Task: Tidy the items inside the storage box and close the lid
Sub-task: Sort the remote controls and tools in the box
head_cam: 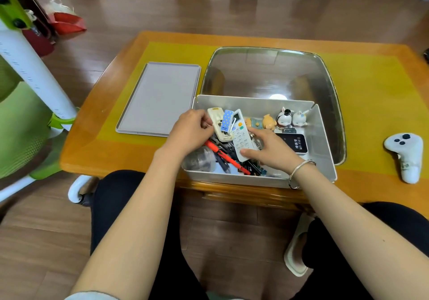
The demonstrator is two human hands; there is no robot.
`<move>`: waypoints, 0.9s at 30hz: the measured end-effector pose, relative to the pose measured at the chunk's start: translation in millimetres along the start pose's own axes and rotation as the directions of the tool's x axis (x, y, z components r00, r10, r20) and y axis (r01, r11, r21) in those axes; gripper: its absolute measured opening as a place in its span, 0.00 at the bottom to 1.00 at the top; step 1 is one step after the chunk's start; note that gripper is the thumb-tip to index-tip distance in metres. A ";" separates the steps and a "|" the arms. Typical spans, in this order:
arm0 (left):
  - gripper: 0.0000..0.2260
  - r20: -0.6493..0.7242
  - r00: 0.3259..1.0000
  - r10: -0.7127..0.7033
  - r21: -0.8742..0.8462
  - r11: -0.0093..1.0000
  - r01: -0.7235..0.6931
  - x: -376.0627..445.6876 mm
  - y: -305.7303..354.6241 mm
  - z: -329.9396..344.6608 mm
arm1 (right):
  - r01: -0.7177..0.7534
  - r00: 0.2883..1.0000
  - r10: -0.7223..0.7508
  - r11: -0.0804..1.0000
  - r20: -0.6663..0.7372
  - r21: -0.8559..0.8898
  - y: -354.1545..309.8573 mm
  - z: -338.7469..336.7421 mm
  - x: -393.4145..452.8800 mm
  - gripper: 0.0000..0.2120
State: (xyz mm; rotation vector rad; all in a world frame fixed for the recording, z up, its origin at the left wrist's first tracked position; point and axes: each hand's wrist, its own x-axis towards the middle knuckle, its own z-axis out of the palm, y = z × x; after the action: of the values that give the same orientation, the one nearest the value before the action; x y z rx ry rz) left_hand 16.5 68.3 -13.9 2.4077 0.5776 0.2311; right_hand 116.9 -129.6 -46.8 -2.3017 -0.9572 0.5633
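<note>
The open grey storage box (322,141) sits at the table's near edge, full of small items. Its flat grey lid (160,97) lies on the table to the left. My left hand (188,134) grips a cream remote (220,137) that carries a blue dotted item (226,119). My right hand (270,151) holds the lower end of a white remote (241,134) beside it. A red-handled tool (226,158), a clear tape roll (199,160), a black Wi-Fi device (296,143) and small figurines (284,117) also lie in the box.
A large metal tray (325,72) stands behind the box on the wooden table (97,151). A white game controller (406,153) lies at the right. A green and white chair (25,114) stands to the left. My knees are under the table's front edge.
</note>
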 end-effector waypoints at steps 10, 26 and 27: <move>0.09 -0.048 0.997 0.062 -0.031 0.998 -0.063 -14.5 -10.8 -1.0 | 0.014 0.967 -0.085 0.959 -0.241 -0.283 -31.7 9.5 18.4 0.17; 0.06 -0.224 0.971 0.082 0.060 0.996 -0.070 -24.1 -23.4 10.3 | 0.086 0.977 -0.172 0.855 -0.123 -0.511 -50.4 24.8 39.7 0.21; 0.07 -0.245 0.967 0.066 0.027 0.998 -0.061 -25.6 -23.8 10.5 | 0.085 0.973 -0.182 0.850 -0.140 -0.519 -52.5 25.8 41.4 0.20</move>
State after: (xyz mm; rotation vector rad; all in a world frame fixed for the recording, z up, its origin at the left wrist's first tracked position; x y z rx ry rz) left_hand -11.3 67.3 -37.5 2.4357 0.6156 0.5607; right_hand 103.1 -59.8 -38.4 -2.6556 -1.2820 0.0222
